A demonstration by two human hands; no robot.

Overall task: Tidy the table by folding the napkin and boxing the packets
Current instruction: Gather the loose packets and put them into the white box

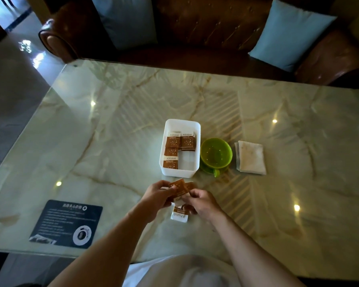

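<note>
Just below the frame's centre, the left hand (161,193) and right hand (201,200) meet over the table (95,146), both pinching a small fan of brown packets (181,188). One more packet (179,214) lies flat on the marble beneath them. The white box (196,150) sits just above, at centre, several packets already inside. Right of it stands a green cup (216,155), then the folded napkin (251,157). A dark card (66,223) lies at lower left.

Dim, ceiling-light glare, soft edges, wide-angle bowing
</note>
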